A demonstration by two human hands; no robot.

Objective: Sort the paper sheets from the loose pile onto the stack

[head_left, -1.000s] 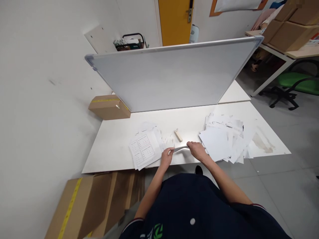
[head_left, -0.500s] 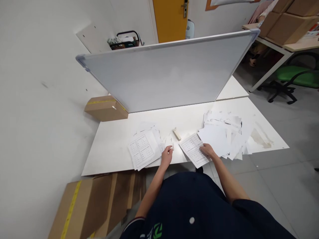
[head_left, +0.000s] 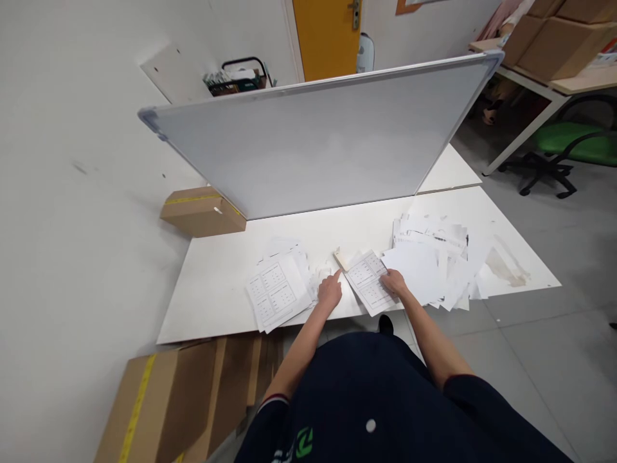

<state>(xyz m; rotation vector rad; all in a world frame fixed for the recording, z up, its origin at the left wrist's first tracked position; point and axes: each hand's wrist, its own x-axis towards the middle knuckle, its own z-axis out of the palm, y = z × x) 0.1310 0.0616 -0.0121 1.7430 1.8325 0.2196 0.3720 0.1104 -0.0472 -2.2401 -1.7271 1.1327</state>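
Fingers [head_left: 388,277] on printed, seemingly 4-boxed sheet [head_left: 368,280]

A white surface [head_left: 212,283] is running from left to right, its near right part bearing a brownish stain [head_left: 506,267]. Toward the left, a pile of printed sheets [head_left: 277,294] is lying slightly fanned, its lowest corner reaching the near edge. Thin, crumpled-looking scraps [head_left: 321,276] are lying just beside it. A pale block [head_left: 340,260] is resting aslant near the middle. Farther right, a loose heap of papers [head_left: 417,267] is spreading unevenly, some corners jutting past the near edge. A whiteboard [head_left: 313,141] is standing along the far side.
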